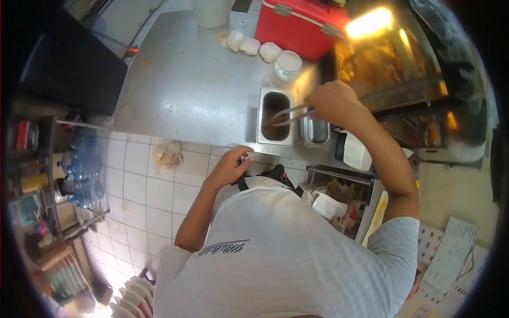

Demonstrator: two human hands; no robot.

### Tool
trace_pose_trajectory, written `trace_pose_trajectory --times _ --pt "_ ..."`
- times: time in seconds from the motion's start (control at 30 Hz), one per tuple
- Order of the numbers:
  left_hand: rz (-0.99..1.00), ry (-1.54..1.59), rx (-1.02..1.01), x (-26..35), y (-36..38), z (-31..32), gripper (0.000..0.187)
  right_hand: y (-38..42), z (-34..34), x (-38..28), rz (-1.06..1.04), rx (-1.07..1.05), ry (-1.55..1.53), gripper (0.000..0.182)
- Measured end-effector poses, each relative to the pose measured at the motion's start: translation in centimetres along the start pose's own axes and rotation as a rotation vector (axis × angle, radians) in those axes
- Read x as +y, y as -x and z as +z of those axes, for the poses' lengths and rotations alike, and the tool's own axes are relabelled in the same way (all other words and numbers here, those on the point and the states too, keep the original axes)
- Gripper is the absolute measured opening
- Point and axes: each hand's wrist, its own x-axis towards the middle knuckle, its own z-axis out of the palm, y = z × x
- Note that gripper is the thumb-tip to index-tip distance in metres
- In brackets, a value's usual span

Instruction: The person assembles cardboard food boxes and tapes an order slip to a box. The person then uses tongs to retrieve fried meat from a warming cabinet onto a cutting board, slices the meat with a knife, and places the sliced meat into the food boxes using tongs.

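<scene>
My right hand (334,103) is closed around metal tongs (289,115), whose tips reach down into a deep steel pan (260,124). Something brownish shows at the pan's bottom, too dim to name. Beside it, to the right, a smaller steel pan (318,132) sits partly under the forearm. My left hand (230,167) rests at the counter's front edge with fingers curled and thumb near the forefinger; a small dark thing shows between them, and I cannot make out what it is.
The steel counter (185,100) holds a red cooler (299,26), a white bucket (212,13) and several white rounded pieces (270,52) beside a lidded tub (288,64). A lit glass cabinet (392,69) stands right. A plastic bag (167,153) lies on the floor, near shelved bottles (85,164).
</scene>
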Motion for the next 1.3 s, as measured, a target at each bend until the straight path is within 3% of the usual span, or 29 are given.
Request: trace_pose_trajectory --times 0.13,0.2,0.23,0.27,0.33,0.4,0.43,0.5,0.53,0.63,0.67,0.77,0.8,0.93,1.13,1.23,1.3 --pt "-0.114 0.073 0.106 -2.8 1.4 0.0 0.024 9.6 2.0 2.5 0.203 0.238 -0.319 0.035" --pt "-0.197 0.034 0.081 -4.2 1.5 -0.3 0.021 14.3 6.2 3.0 0.280 0.353 -0.732 0.037" --pt "-0.205 -0.042 0.037 -4.8 1.6 -0.6 0.020 16.5 9.1 2.7 0.324 0.426 -0.936 0.038" --pt "-0.205 -0.118 -0.015 -5.1 1.6 -0.7 0.019 18.4 13.1 1.8 0.359 0.481 -1.328 0.042" --pt "-0.311 -0.072 -0.150 -5.5 1.2 -0.2 0.020 21.2 19.7 -1.5 0.512 0.757 -1.506 0.038" --pt "-0.211 0.026 -0.179 -5.8 1.0 2.1 0.024 24.9 25.0 -5.5 0.810 0.828 -1.755 0.032" --pt "-0.241 0.002 -0.308 -5.7 0.6 3.0 0.026 26.4 27.2 -7.6 1.014 0.743 -1.942 0.028" --pt "-0.324 -0.060 -0.525 -5.5 0.4 4.3 0.030 27.8 31.6 -11.8 1.154 0.998 -2.170 0.025" --pt "-0.338 -0.116 -0.606 -4.7 0.1 5.4 0.037 28.8 33.6 -13.4 1.151 1.103 -2.274 0.026" --pt "-0.081 -0.296 -0.709 -4.4 -0.9 8.3 0.039 30.1 37.9 -17.1 1.576 1.466 -2.418 0.028" --pt "-0.145 -0.353 -0.736 -3.2 -1.1 9.5 0.044 30.8 39.6 -17.7 1.704 1.581 -2.414 0.027" --pt "-0.050 -0.348 -0.779 -2.7 -2.0 13.2 0.049 34.2 44.9 -17.9 1.854 1.822 -2.502 0.027" --pt "-0.130 -0.367 -0.751 -0.3 -1.8 15.1 0.054 35.4 45.5 -17.3 1.874 1.815 -2.462 0.027" --pt "-0.045 -0.378 -0.792 0.5 -2.8 21.5 0.055 40.8 49.2 -13.6 1.920 1.701 -2.456 0.034" --pt "0.024 -0.359 -0.787 2.8 -3.4 28.3 0.052 46.8 54.1 -8.9 1.965 1.214 -2.672 0.032" --pt "0.038 -0.343 -0.739 2.9 -3.2 29.1 0.052 47.7 53.1 -9.6 2.195 1.076 -2.324 0.035" --pt "-0.001 -0.329 -0.710 2.4 -2.3 28.6 0.052 47.4 51.6 -11.6 2.298 1.256 -1.979 0.034"
